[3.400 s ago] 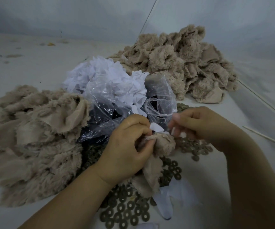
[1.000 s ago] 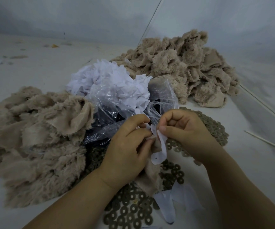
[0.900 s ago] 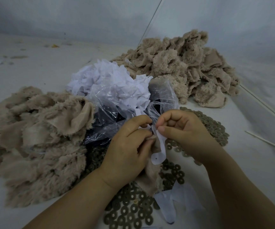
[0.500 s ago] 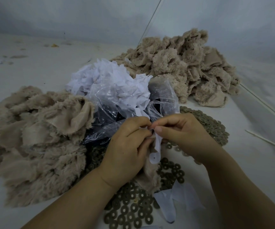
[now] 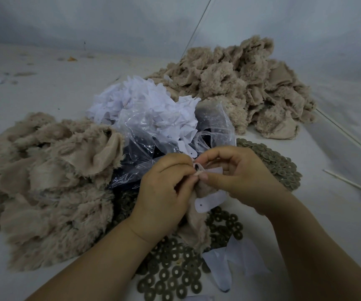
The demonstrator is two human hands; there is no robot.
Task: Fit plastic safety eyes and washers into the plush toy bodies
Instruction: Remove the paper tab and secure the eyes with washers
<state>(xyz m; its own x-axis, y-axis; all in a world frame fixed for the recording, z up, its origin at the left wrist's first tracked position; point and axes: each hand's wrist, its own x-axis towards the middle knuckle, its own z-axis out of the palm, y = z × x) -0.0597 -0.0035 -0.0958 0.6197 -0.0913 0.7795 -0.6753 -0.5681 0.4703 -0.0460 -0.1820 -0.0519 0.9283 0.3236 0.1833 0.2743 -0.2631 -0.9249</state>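
The plush piece is gripped by the left hand; its top edge is pinched by the right hand; washers are spread beneath.

A toy-making workshop: heaps of tan plush skins and scattered washers cover the worktable

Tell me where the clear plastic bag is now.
In the head view, the clear plastic bag lies at centre, just behind both hands, between the left plush pile and the washers.

The hands hide most of the plush body; the eye is too small to tell.
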